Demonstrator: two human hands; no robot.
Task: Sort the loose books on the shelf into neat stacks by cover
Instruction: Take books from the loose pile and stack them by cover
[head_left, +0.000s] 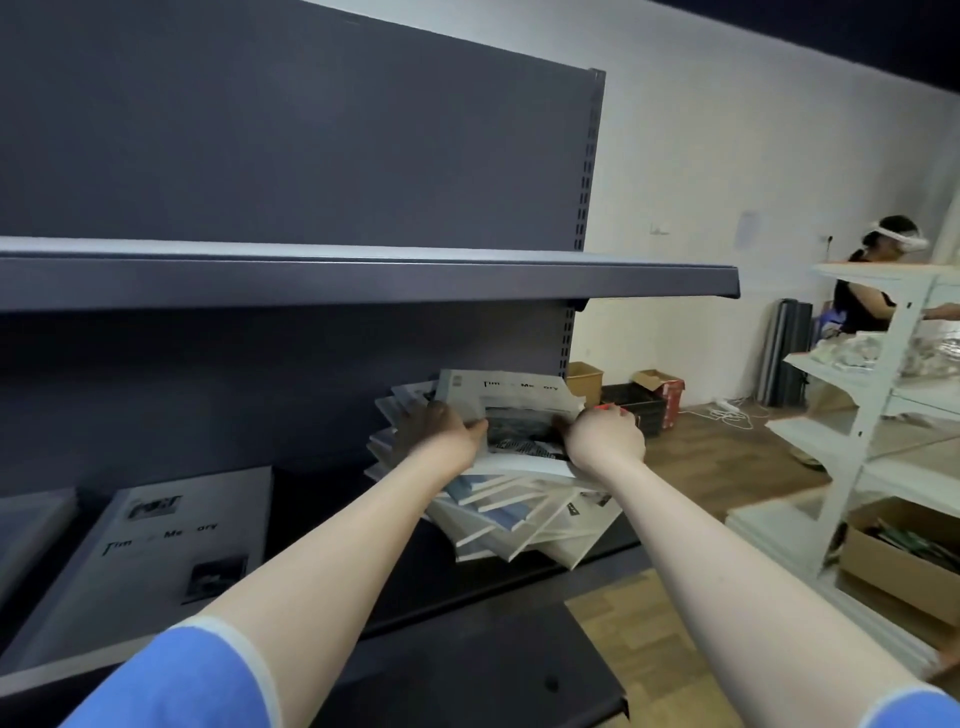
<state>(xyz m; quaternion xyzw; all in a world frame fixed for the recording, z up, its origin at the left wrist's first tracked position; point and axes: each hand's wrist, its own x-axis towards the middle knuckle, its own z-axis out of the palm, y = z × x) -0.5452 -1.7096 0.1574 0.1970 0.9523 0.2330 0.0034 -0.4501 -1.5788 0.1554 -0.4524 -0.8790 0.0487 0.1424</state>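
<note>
Top book (506, 410), thin grey softcover, sits tilted on the fanned loose pile (519, 514) at the shelf's (493, 582) right end. Left hand (441, 431) and right hand (605, 434) each grip a side edge, fingers curled round it. Likely light, floppy and slick; hold both edges.

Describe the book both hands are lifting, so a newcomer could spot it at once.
Find the dark shelf unit, then the fanned pile at the right end of its lower shelf. The book is at the top of that pile, gripped by the left hand and right hand. It alone shows a full pale cover with a dark photo.
</note>
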